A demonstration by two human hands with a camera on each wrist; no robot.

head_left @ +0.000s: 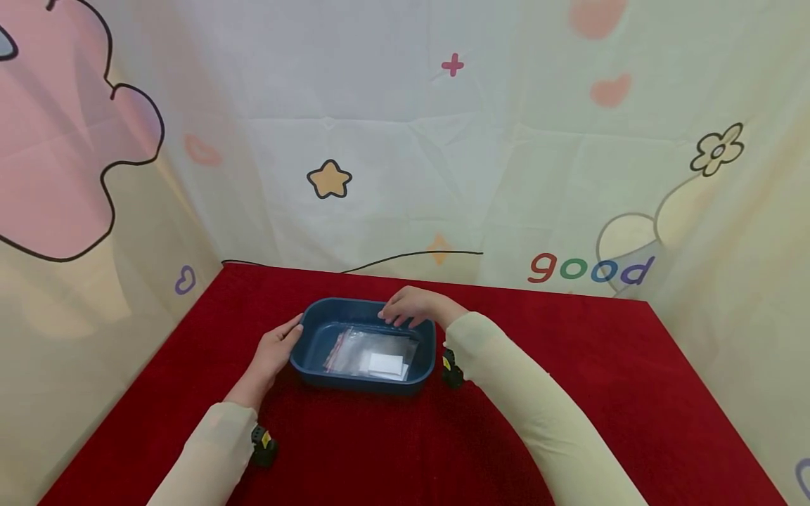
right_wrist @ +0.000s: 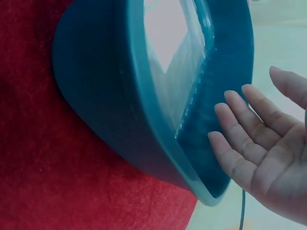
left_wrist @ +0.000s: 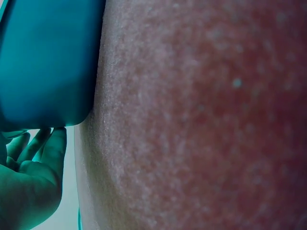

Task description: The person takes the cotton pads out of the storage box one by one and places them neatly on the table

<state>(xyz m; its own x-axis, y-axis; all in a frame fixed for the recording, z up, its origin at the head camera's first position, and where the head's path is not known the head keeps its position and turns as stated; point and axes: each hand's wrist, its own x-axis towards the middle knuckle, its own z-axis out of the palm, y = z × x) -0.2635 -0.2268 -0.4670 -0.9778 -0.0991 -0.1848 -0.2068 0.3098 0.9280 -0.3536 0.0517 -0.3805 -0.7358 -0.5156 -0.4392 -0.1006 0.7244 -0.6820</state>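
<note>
A dark blue rectangular basin sits on the red cloth. In it lie clear plastic bags, some with a reddish edge, and a small white flat piece near the front. At the basin's left end my left hand grips the rim; the left wrist view has its fingers against the outer wall. Over the far right corner hovers my right hand, holding nothing. The right wrist view shows that hand's palm, with fingers apart and slightly bent, above the bags.
Red cloth covers the table around the basin. Behind and at both sides hangs a pale printed curtain close to the table's edges. A dark wrist device is strapped by the right sleeve, another device by the left.
</note>
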